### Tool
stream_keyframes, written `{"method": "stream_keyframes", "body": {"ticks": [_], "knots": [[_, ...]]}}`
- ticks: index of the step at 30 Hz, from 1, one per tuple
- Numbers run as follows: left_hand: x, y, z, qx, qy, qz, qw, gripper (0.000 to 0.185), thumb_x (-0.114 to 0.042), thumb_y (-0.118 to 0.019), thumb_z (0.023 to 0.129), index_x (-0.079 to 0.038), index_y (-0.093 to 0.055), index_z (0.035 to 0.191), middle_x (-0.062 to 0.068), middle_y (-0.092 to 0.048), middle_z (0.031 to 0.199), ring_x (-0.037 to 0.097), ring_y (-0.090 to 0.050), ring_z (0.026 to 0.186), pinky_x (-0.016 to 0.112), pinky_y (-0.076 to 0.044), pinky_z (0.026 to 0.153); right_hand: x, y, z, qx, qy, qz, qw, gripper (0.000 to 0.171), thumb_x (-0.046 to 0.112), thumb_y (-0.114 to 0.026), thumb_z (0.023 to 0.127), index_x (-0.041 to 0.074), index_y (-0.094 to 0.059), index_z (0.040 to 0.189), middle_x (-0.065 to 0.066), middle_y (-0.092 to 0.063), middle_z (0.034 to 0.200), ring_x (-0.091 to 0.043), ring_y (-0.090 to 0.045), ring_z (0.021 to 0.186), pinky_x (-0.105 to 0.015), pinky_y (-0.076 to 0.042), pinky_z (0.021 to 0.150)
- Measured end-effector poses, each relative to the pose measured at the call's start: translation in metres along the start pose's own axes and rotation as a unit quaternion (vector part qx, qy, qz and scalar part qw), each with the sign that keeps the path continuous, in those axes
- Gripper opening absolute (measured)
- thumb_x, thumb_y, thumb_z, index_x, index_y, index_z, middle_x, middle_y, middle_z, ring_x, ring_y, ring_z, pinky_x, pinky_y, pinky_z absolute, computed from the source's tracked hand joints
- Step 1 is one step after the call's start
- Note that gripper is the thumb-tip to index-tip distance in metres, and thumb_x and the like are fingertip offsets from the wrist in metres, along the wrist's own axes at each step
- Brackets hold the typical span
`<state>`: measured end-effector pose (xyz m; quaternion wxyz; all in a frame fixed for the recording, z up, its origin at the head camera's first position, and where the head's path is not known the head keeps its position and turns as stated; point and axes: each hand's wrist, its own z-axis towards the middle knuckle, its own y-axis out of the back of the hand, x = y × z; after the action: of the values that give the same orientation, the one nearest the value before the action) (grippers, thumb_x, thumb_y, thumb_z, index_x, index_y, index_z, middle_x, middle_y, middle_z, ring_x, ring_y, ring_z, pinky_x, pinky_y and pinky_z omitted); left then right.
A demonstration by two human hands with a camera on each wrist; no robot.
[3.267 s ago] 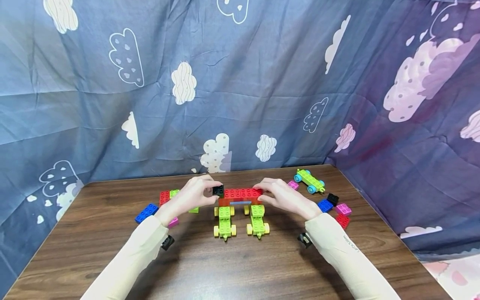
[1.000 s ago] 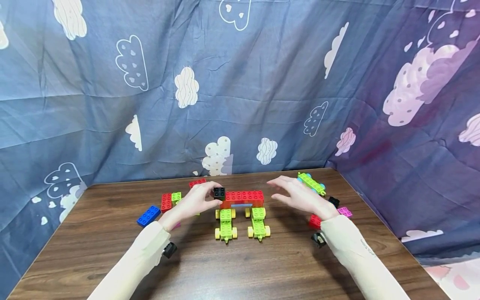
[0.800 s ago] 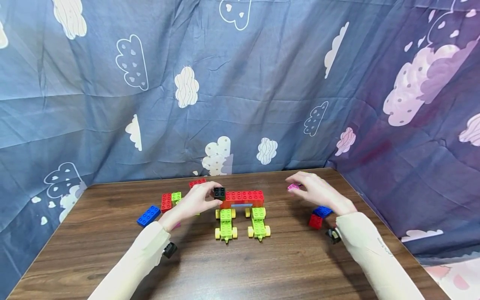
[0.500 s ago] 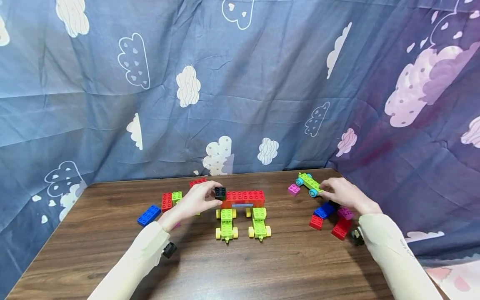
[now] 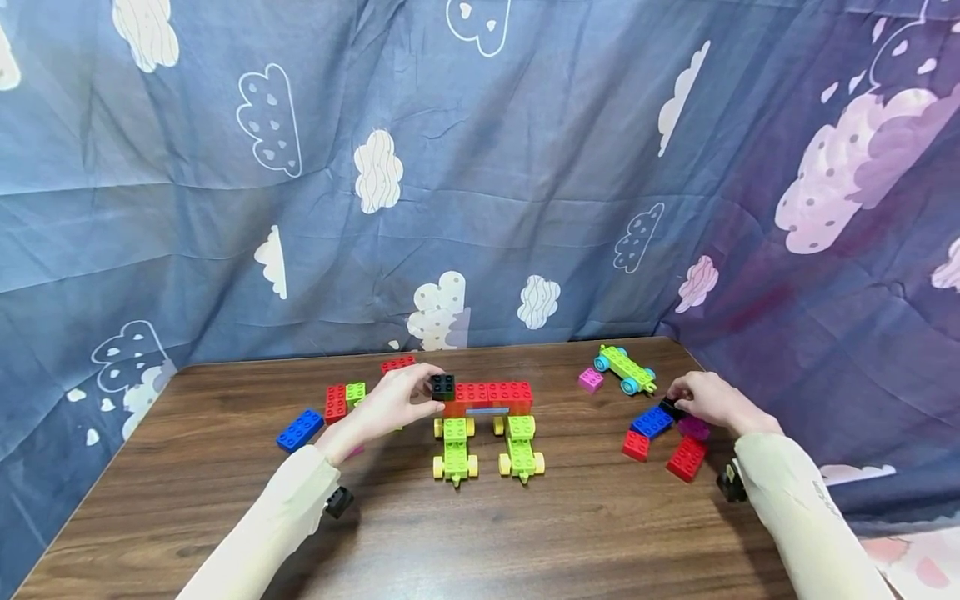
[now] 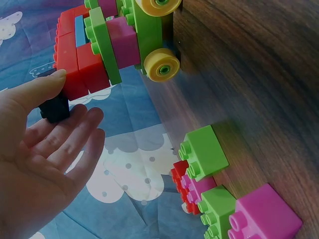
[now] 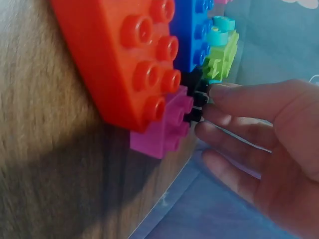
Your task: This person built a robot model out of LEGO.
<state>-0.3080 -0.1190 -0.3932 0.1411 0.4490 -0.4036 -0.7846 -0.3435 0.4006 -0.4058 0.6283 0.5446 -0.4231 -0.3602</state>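
My left hand (image 5: pixel 393 402) pinches a small black building brick (image 5: pixel 442 386) between thumb and fingers, at the left end of a red brick row (image 5: pixel 495 392). In the left wrist view, the black brick (image 6: pixel 56 105) meets the end of the red bricks (image 6: pixel 82 72). That row stands on two lime wheeled bases (image 5: pixel 455 454) with yellow wheels and pink bricks (image 6: pixel 123 42) between lime layers. On the right, my right hand (image 5: pixel 708 400) has its fingertips at another black brick (image 7: pixel 197 104); its fingers are loosely bent, with the tips right by the studs.
Near the right hand lie a blue brick (image 5: pixel 651 422), a red brick (image 5: pixel 687 458), a smaller red one (image 5: pixel 636 446) and a pink brick (image 7: pixel 162 127). Behind stand a lime wheeled base (image 5: pixel 624 367) and a pink brick (image 5: pixel 590 380). Blue (image 5: pixel 301 430) and red (image 5: pixel 335 403) bricks lie left.
My right hand has let go of the red row's right end and moved right, past the blue-wheeled base, to the black brick. The left hand keeps its pinch at the row's left end.
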Motion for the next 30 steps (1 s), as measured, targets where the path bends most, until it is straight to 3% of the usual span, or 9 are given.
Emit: {"method": "stream_keyframes", "body": {"ticks": [7,12,16,22,30], "knots": [[0.001,0.000,0.002,-0.001,-0.007,0.005,1.0000,0.042,-0.018,-0.074,0.089,-0.004,-0.059,0.126,0.012,-0.070,0.111,0.021,-0.070,0.094,0.039,-0.058,0.082,-0.010,-0.001,0.001,-0.013,0.005,0.010,1.000,0.007,0.003,-0.071,0.080,0.000,-0.071,0.086,-0.007,-0.070,0.078,-0.018,-0.059,0.071,-0.041,-0.052,0.068],[0.002,0.000,0.002,0.003,-0.009,0.009,0.9999,0.041,-0.018,-0.073,0.090,-0.004,-0.060,0.126,0.012,-0.070,0.112,0.020,-0.070,0.094,0.034,-0.058,0.081,-0.016,-0.004,0.000,-0.024,-0.025,0.014,0.999,0.018,0.008,-0.074,0.080,-0.003,-0.069,0.093,-0.013,-0.070,0.083,-0.023,-0.061,0.074,-0.047,-0.053,0.070],[0.002,0.000,0.002,0.003,-0.010,0.007,0.9999,0.040,-0.017,-0.073,0.090,-0.004,-0.060,0.126,0.011,-0.071,0.112,0.020,-0.070,0.094,0.032,-0.058,0.081,-0.022,-0.007,0.002,-0.007,-0.054,0.025,0.998,0.027,0.015,-0.075,0.080,-0.005,-0.069,0.098,-0.019,-0.071,0.089,-0.029,-0.063,0.078,-0.053,-0.054,0.075],[0.003,-0.001,0.002,0.005,-0.013,0.003,0.9999,0.040,-0.016,-0.073,0.090,-0.004,-0.060,0.125,0.011,-0.071,0.111,0.019,-0.070,0.093,0.036,-0.059,0.081,-0.030,-0.014,0.004,0.021,-0.076,0.043,0.996,0.034,0.019,-0.078,0.079,-0.006,-0.068,0.099,-0.021,-0.071,0.090,-0.028,-0.063,0.078,-0.053,-0.053,0.076],[0.003,0.002,0.001,0.007,-0.014,0.002,0.9999,0.042,-0.017,-0.073,0.090,-0.003,-0.059,0.127,0.011,-0.071,0.112,0.021,-0.071,0.094,0.040,-0.059,0.082,-0.030,-0.011,0.002,0.004,-0.071,0.043,0.997,0.034,0.018,-0.078,0.078,-0.007,-0.068,0.099,-0.020,-0.072,0.089,-0.028,-0.064,0.078,-0.053,-0.054,0.075]]}}
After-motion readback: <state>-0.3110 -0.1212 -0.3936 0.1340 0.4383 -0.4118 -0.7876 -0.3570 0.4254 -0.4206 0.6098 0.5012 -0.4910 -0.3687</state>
